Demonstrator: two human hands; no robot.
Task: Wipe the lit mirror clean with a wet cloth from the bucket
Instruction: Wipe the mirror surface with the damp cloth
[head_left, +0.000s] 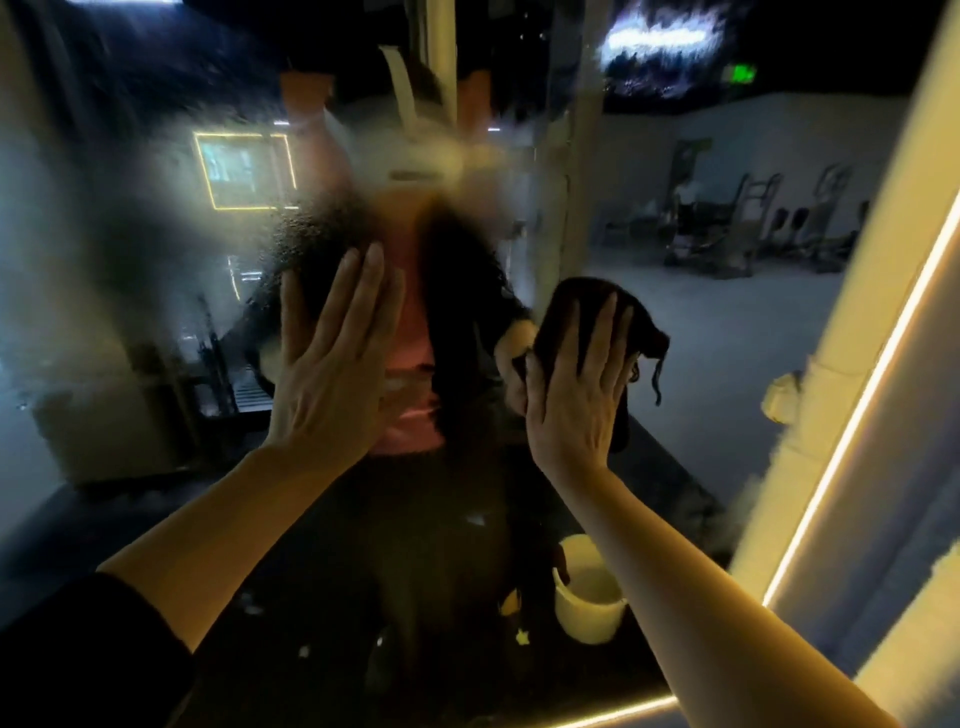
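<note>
Dim gym equipment shows blurred in the large wet mirror with glowing strip-lit edges (675, 322). Flat against the glass, fingers straight and pointing up, the left hand (332, 358) holds nothing. Beside it, the right hand (576, 384) presses a dark crumpled cloth (641, 332) to the mirror with straight fingers, its frayed corner dangling down. Probably a reflection, a pale round bucket (589, 597) appears low down.

Blurred gym machines (727, 228) and what may be a yellow-framed screen (244, 169) show.
</note>
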